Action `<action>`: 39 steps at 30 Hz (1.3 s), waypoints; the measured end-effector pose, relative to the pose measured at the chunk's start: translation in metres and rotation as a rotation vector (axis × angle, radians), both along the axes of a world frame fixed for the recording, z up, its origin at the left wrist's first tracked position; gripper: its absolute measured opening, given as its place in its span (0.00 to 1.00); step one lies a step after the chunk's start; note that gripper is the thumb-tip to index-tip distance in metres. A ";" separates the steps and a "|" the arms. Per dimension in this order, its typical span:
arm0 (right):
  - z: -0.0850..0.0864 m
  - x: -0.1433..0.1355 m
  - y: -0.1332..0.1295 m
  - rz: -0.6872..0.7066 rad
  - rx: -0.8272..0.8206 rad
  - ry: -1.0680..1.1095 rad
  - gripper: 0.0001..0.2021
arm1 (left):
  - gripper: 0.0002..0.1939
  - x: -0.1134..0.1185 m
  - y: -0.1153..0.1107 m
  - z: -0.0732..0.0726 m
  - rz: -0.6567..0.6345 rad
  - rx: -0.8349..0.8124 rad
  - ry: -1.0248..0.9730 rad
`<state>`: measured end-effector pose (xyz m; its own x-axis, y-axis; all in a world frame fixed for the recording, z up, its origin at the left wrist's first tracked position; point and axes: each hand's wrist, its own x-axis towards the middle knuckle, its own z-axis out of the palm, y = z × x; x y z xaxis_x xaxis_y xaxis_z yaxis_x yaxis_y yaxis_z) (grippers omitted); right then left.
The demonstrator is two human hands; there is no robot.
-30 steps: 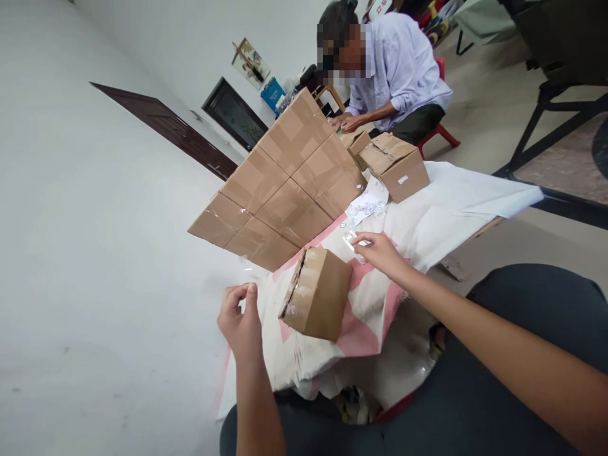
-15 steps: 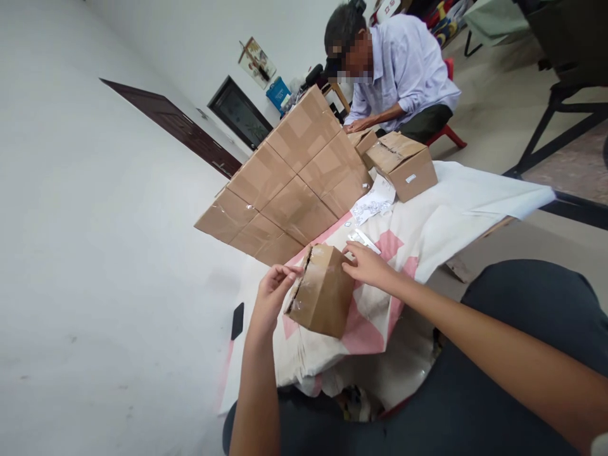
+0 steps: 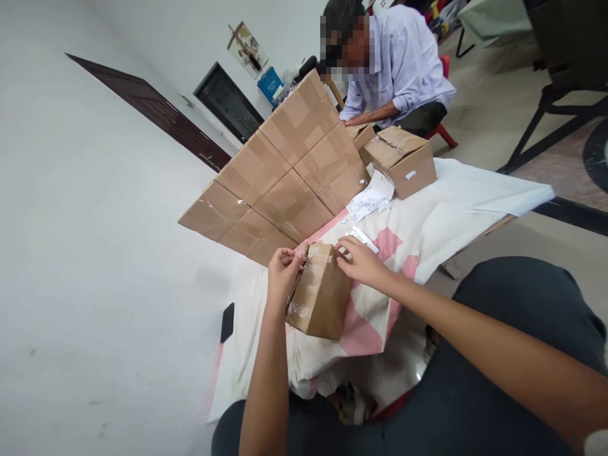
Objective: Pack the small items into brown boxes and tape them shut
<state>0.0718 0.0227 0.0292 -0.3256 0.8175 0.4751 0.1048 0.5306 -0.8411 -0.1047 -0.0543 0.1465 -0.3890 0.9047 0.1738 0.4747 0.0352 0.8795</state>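
Note:
A small brown cardboard box (image 3: 327, 304) stands tilted in view on the cloth-covered table, strips of shiny clear tape (image 3: 311, 272) across its top. My left hand (image 3: 285, 269) is at the box's far-left top edge, thumb and fingertips pinched together by a ragged, dark gap along the flap. What lies between those fingertips is too small to make out. On the opposite side, my right hand (image 3: 358, 258) rests its fingertips near the box's upper right corner, fingers curved and apart with nothing held.
A tall partition of taped cardboard (image 3: 285, 196) rises behind the box. Beyond it a person (image 3: 403, 69) in a light shirt sits by another carton (image 3: 401, 161). A printed paper (image 3: 373, 196), a white strip (image 3: 365, 239) and a black phone-like object (image 3: 227, 323) lie on the table (image 3: 465, 190).
My left hand has moved up along the flap edge, its fingers drawn into a tighter pinch. The right hand has shifted slightly left at the box corner. The whole view has tilted a little.

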 end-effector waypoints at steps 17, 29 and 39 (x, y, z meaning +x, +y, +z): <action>0.012 0.012 -0.017 0.097 0.361 -0.200 0.26 | 0.24 -0.015 0.010 -0.029 0.165 0.066 -0.276; 0.007 0.019 -0.018 0.162 0.386 -0.224 0.28 | 0.23 -0.004 0.008 -0.032 0.138 0.065 -0.269; 0.008 0.016 -0.020 0.150 0.358 -0.313 0.29 | 0.26 -0.008 0.008 -0.034 0.119 0.251 -0.291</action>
<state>0.0873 0.0029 0.0370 -0.5991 0.5541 0.5780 0.2231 0.8088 -0.5441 -0.1122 -0.0464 0.1122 -0.5541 0.7937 0.2510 0.2103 -0.1582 0.9647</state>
